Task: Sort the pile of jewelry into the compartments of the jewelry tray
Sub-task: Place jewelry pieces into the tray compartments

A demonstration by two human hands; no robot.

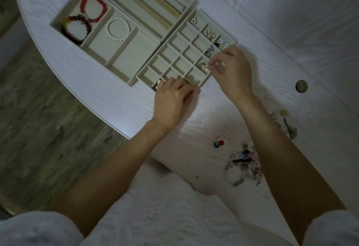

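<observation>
nearest: unsorted pile [243,165] lies on the surface [194,113] beside the right forearm, with a small red, white and blue piece [219,143] just apart from it; risk judged: forearm sweeps the pile or drags a chain off the edge on the way back; left hand [171,100] rests fingers-down on the near rim of the grid tray [175,51], flat and holding nothing, a small pinkish item just beside its fingertips; right hand [231,70] is pinched on a small gold-toned earring [203,67] over a near-row cell; piece too small to be identified further; risk judged: release over a divider, so it lands in the wrong cell, or snags on fingers; farther off, red bracelet [93,7], dark bracelet [75,30] and pearl bracelet [117,29] are already sorted
</observation>
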